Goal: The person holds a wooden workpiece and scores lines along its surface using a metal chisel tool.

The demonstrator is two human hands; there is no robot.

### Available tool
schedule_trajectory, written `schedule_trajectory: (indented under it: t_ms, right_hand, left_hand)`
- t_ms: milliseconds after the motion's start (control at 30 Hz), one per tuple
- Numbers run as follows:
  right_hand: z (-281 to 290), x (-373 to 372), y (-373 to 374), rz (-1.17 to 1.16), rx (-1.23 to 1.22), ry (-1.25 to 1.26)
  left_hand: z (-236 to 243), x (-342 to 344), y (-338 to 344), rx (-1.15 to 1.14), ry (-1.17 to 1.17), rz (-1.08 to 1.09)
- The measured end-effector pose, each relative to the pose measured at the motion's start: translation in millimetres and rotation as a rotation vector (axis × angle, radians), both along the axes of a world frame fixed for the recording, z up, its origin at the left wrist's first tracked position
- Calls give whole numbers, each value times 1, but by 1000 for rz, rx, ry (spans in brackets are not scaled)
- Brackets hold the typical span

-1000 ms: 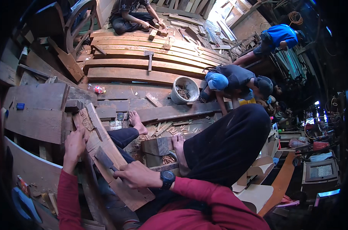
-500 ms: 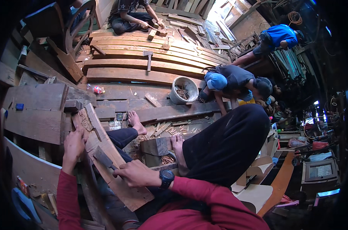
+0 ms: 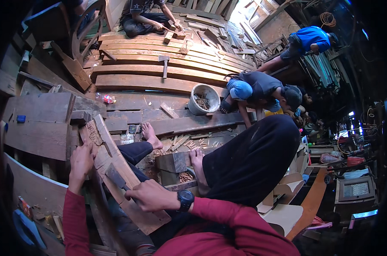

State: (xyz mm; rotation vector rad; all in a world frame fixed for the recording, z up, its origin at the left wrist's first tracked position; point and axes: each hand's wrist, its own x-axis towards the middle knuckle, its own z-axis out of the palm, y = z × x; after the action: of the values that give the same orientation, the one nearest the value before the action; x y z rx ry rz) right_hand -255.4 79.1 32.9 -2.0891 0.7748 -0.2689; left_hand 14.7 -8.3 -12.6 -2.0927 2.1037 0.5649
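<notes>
A long wooden board point(image 3: 144, 213) lies slanted across my lap, with a rough, chipped-looking patch at its far end. My left hand point(image 3: 82, 160) holds the board's left edge, fingers curled over it. In my right hand point(image 3: 148, 195) is a flat-bladed hand tool point(image 3: 115, 176); its wide dark blade rests on or just above the board's face. Whether it is a scraper or a broad chisel I cannot tell. My fist hides most of its handle. A dark watch is on my right wrist.
Ahead lie several long beams point(image 3: 150, 83) with a hatchet point(image 3: 164, 65) on top. A white bucket point(image 3: 205, 100) of small pieces stands nearer. A wooden block point(image 3: 171, 163) is between my feet. Boards point(image 3: 37, 123) crowd the left. Other people work at the back and right.
The tool's blade and my right hand have shifted very slightly on the board. My left hand keeps its place, and the board has hardly moved.
</notes>
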Motion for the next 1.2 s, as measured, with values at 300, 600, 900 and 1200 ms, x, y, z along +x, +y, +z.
schedule_trajectory:
  t_ms: [300, 600, 900, 1200]
  right_hand:
    - [13, 6, 8, 18, -1, -60]
    - [7, 5, 12, 59, -55, -33]
    - [-3, 5, 18, 107, -97, 18]
    - [9, 3, 6, 46, -65, 22]
  left_hand:
    - [-1, 0, 3, 0, -24, 28]
    - [4, -5, 1, 27, -18, 57]
    - [9, -9, 0, 62, -19, 77]
    - [1, -4, 2, -6, -7, 17]
